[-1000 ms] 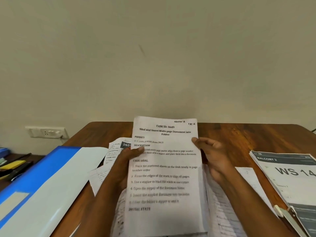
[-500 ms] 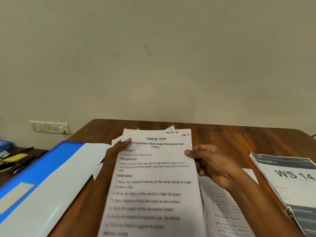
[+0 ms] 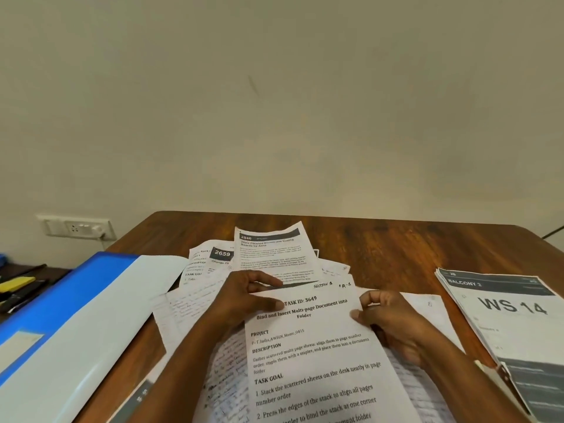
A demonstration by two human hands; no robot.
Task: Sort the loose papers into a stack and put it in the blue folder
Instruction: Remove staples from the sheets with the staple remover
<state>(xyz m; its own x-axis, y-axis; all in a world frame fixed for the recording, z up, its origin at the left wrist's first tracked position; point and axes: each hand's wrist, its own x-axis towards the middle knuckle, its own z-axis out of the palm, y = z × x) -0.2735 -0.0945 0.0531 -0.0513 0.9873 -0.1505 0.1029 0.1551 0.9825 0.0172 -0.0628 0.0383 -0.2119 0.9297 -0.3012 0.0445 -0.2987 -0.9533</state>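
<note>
We see both hands pinching printed task sheet [image 3: 308, 340] at near-centre of desk [image 3: 396, 248]: left hand [image 3: 244, 300] on its left edge, right hand [image 3: 387, 315] on its right edge. Loose papers [image 3: 271, 257] spread beneath, toward far edge. Open blue folder [image 3: 76, 312] overhangs left edge.

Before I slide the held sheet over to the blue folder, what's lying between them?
In the head view, handwritten sheets lie fanned on the table between the TASK ID 3649 sheet and the blue folder.
</note>
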